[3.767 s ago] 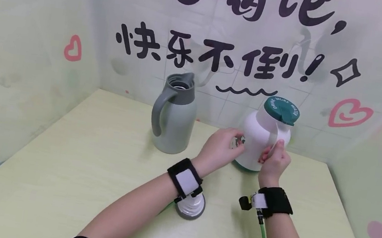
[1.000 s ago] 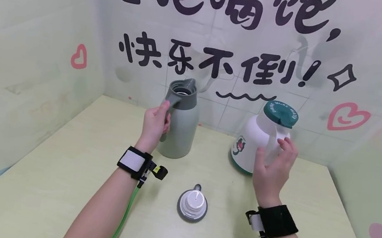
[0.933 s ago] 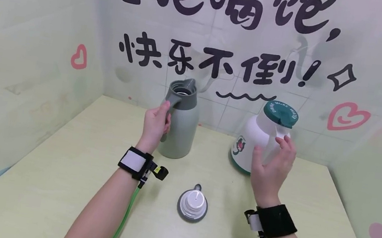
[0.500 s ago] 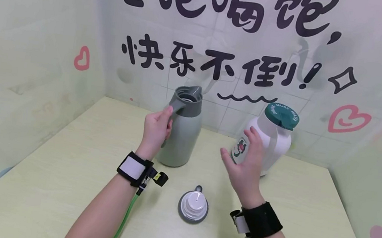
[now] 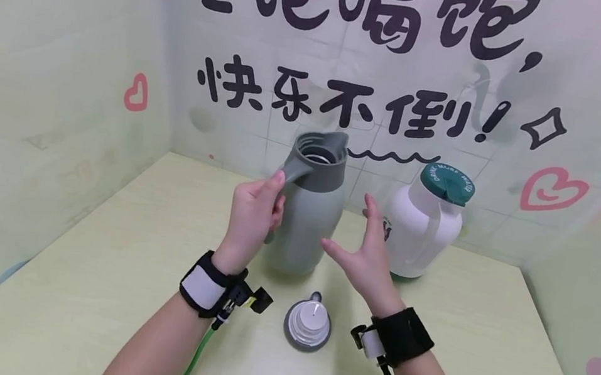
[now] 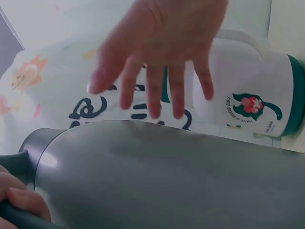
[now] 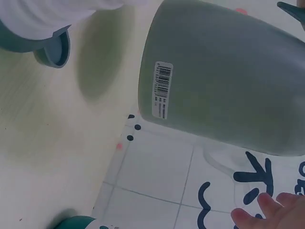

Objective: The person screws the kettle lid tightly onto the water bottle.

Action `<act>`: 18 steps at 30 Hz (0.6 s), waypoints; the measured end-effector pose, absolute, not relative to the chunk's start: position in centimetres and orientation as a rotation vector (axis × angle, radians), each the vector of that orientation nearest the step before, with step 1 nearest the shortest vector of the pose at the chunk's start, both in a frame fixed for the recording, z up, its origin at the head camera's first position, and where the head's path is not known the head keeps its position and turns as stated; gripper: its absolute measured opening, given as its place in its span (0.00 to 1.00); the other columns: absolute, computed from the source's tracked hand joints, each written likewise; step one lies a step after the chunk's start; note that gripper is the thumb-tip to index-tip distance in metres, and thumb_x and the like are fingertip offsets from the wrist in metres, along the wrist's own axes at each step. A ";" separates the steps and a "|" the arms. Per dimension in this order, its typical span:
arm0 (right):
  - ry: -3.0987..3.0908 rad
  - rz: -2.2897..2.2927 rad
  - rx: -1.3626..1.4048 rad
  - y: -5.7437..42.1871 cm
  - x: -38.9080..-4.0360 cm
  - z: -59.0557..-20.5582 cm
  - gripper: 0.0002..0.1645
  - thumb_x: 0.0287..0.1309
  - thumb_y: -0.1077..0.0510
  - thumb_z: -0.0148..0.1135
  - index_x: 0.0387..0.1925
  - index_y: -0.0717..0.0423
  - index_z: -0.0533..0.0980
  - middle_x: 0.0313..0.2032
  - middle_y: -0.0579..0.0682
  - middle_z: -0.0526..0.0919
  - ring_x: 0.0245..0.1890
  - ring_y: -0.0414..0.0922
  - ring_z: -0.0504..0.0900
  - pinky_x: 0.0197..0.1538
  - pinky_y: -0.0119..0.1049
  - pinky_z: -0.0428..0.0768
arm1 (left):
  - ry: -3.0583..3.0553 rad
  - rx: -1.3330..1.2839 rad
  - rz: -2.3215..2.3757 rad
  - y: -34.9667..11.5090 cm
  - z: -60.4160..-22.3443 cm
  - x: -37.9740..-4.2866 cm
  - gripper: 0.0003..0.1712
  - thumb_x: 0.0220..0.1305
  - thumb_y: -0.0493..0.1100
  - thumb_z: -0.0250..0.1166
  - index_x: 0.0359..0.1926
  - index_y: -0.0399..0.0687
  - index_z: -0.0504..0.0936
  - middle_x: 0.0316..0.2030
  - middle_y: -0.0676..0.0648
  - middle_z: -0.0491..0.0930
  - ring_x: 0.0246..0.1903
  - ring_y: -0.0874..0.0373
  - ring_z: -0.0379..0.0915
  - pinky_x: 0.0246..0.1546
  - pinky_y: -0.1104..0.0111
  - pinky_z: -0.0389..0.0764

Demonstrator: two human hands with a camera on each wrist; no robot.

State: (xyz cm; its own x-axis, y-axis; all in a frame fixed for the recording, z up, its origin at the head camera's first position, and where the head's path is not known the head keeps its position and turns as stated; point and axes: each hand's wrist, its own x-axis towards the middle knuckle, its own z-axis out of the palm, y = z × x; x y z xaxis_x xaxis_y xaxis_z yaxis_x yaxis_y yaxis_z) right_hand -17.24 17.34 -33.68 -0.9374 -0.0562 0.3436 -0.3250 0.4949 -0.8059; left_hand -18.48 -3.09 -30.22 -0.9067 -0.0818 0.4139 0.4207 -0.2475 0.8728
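Observation:
My left hand (image 5: 251, 222) grips the handle of a grey-green thermos jug (image 5: 308, 223). Its top is uncovered, with the dark neck opening showing, and it looks raised slightly off the table. To its right, my right hand (image 5: 369, 263) has its fingers spread toward the jug's side. In the left wrist view a gap shows between those fingertips and the jug (image 6: 167, 171). The right wrist view shows a barcode label (image 7: 162, 90) low on the jug. On the table in front sits the white and grey stopper lid (image 5: 310, 322), its white part upward.
Behind my right hand stands a white jug (image 5: 420, 228) with a green lid (image 5: 448, 183) and a printed picture on its side. A pale table (image 5: 110, 289) lies below, and a printed sheet (image 5: 307, 49) with lettering rises behind it.
My left hand first came to the grey-green jug's handle, then moved it right and nearer. My right hand left the white jug's handle and came left to the grey-green jug's side.

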 end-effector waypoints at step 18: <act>-2.170 1.638 0.596 18.2 -11.5 -31.7 0.75 0.29 0.63 0.81 0.74 0.38 0.43 0.65 0.49 0.61 0.61 0.48 0.61 0.58 0.54 0.59 | -1.603 -0.772 -2.327 -1.7 -28.1 -10.4 0.28 0.68 0.45 0.53 0.11 0.37 0.65 0.06 0.48 0.57 0.06 0.60 0.52 0.07 0.70 0.54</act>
